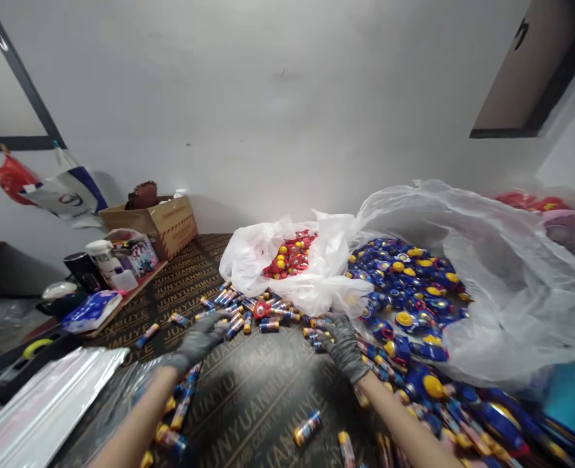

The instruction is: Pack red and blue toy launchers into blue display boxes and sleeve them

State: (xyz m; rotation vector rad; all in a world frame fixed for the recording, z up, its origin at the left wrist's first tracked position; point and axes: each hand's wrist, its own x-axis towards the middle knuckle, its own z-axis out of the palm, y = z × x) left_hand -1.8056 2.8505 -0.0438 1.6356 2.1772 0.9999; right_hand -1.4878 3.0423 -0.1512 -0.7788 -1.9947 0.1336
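Both hands wear grey gloves. My left hand (202, 337) is at the left edge of a row of small blue-and-yellow tubes (235, 327), its fingers stretched toward them. Over the tubes to the right, my right hand (342, 344) has its fingers apart and touches or hovers by a few. A red toy piece (261, 310) lies among the tubes between the hands. Behind it, a white plastic bag (248, 253) holds red-and-yellow pieces (294, 255). Beyond my right hand, a large clear bag (497, 273) lies open around many blue-and-yellow pieces (407, 286).
A cardboard box (175, 227), a black cup (85, 272), bottles and a tissue pack (92, 311) stand at the left. White plastic sheets (48, 403) lie front left. Loose tubes (307, 428) are scattered near the front. A grey wall rises behind.
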